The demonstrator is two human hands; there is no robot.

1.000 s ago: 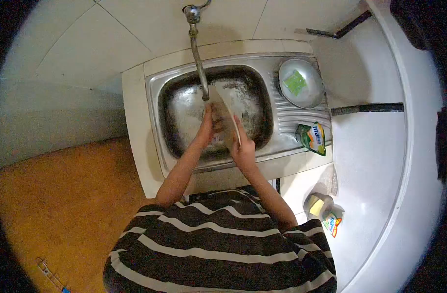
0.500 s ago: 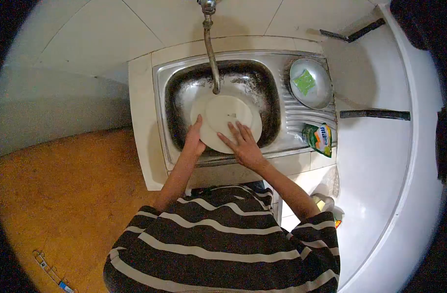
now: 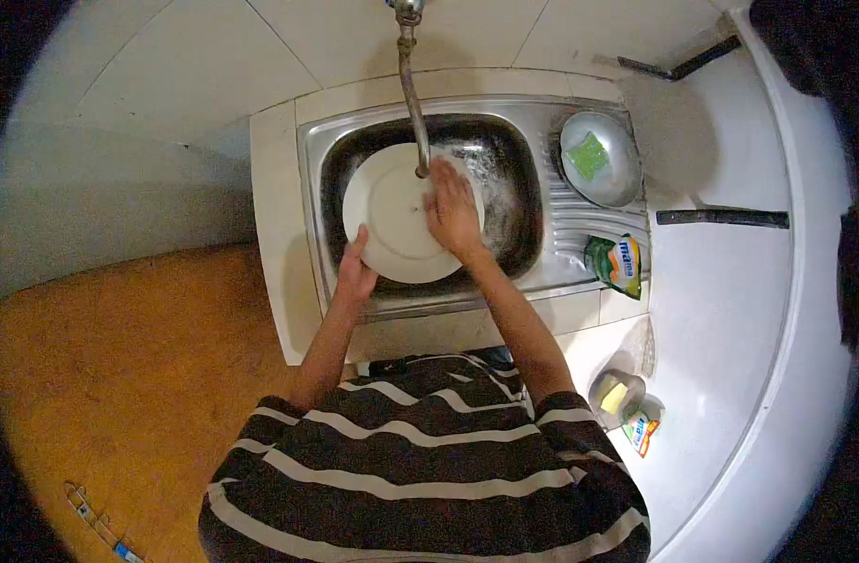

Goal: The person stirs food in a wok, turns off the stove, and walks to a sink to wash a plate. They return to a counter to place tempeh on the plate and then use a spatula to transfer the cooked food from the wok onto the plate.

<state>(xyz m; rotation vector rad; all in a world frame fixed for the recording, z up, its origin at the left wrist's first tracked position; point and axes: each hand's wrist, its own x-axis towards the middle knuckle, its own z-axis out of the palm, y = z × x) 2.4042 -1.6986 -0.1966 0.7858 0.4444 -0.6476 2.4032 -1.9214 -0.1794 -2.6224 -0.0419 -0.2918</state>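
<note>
A white plate (image 3: pixel 392 211) is tilted over the steel sink basin (image 3: pixel 519 202), below the end of the faucet spout (image 3: pixel 414 108). My left hand (image 3: pixel 356 272) grips the plate's lower left rim, thumb on top and the other fingers hidden underneath. Flat on the plate's right side lies my right hand (image 3: pixel 453 211), its fingers stretched toward the upper rim beside the spout. Whether water runs from the spout cannot be made out.
On the ridged drainboard (image 3: pixel 566 230) at the right are a metal bowl (image 3: pixel 622 169) with a green sponge (image 3: pixel 587 157) and a green Mama pouch (image 3: pixel 614 266). Lower right, a round container (image 3: pixel 603 389) holds something yellow, beside another packet (image 3: pixel 642 427).
The plate has shifted left and up in the basin. My left hand moved left and down with its rim, while my right hand slid up toward the spout.
</note>
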